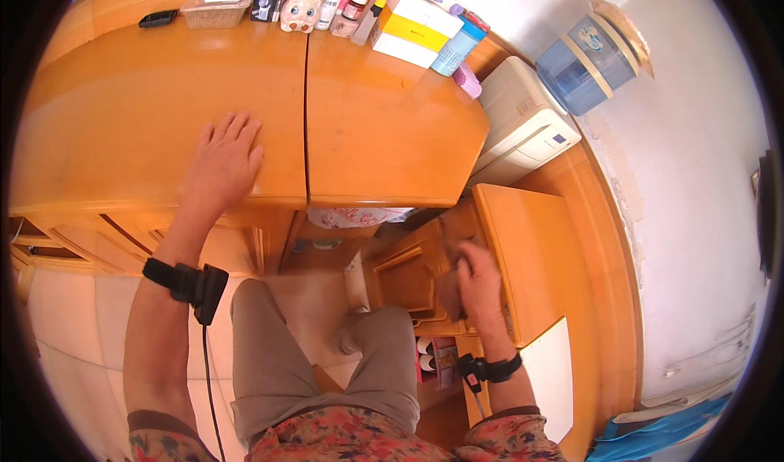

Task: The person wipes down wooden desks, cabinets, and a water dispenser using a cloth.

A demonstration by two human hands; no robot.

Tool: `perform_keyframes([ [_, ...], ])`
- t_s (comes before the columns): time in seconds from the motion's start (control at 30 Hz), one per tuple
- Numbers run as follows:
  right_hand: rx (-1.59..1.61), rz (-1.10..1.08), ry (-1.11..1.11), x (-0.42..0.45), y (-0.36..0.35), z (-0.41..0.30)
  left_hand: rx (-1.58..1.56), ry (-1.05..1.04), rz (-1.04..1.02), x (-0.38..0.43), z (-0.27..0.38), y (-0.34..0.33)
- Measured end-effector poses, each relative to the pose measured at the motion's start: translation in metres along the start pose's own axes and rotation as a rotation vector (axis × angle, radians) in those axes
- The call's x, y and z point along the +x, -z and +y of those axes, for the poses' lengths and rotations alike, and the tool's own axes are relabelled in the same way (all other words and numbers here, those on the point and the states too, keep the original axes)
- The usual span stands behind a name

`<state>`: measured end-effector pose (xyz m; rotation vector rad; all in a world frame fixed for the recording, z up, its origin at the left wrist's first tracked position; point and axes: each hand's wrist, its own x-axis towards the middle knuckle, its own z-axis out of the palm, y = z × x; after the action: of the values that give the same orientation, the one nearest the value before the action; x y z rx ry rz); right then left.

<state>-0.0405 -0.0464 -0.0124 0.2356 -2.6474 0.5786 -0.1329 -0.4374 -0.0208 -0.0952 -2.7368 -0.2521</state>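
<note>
My left hand (225, 161) lies flat, fingers spread, on the orange-brown wooden cabinet top (153, 94), close to its front edge. It holds nothing. My right hand (478, 278) is lower and to the right, beside the edge of a lower wooden cabinet (533, 241). Its fingers are bent and blurred, next to a dark brownish shape that is too blurred to name; whether the hand grips it is unclear. Left of that hand is a wooden cabinet door (404, 281) with a raised panel. A white bag with red print (358, 217) shows inside the open cabinet front below the top.
Along the back stand a plastic tub (217, 18), a pig-shaped figurine (301, 14), bottles, a yellow and white box (416, 27) and a blue canister (459, 46). A water dispenser (527, 125) stands at the right corner. White shoes (425, 355) sit on a low shelf.
</note>
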Motion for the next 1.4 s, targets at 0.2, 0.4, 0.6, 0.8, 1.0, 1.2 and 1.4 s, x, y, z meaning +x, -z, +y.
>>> perform_keyframes([
  [0.2, 0.036, 0.231, 0.154, 0.108, 0.005, -0.044, -0.057, 0.028, -0.012, 0.002, 0.000, 0.002],
  [0.4, -0.110, -0.078, 0.199, 0.130, -0.067, 0.000, -0.088, 0.029, -0.017, 0.004, 0.007, 0.001],
  [0.6, -0.095, -0.297, 0.422, 0.156, -0.108, -0.090, -0.109, 0.053, -0.008, 0.000, 0.003, -0.001],
  [0.8, -0.020, -0.415, 0.665, 0.194, -0.163, -0.181, -0.118, 0.050, 0.111, 0.001, 0.007, -0.001],
  [1.0, -0.021, -0.446, 0.701, 0.247, -0.199, -0.207, -0.137, 0.042, 0.069, 0.001, 0.011, 0.006],
  [1.2, -0.071, -0.408, 0.601, 0.297, -0.217, -0.181, -0.134, 0.062, -0.045, 0.001, 0.009, 0.009],
  [1.4, -0.088, -0.439, 0.410, 0.339, -0.207, -0.109, -0.121, 0.048, -0.062, 0.002, 0.009, 0.013],
])
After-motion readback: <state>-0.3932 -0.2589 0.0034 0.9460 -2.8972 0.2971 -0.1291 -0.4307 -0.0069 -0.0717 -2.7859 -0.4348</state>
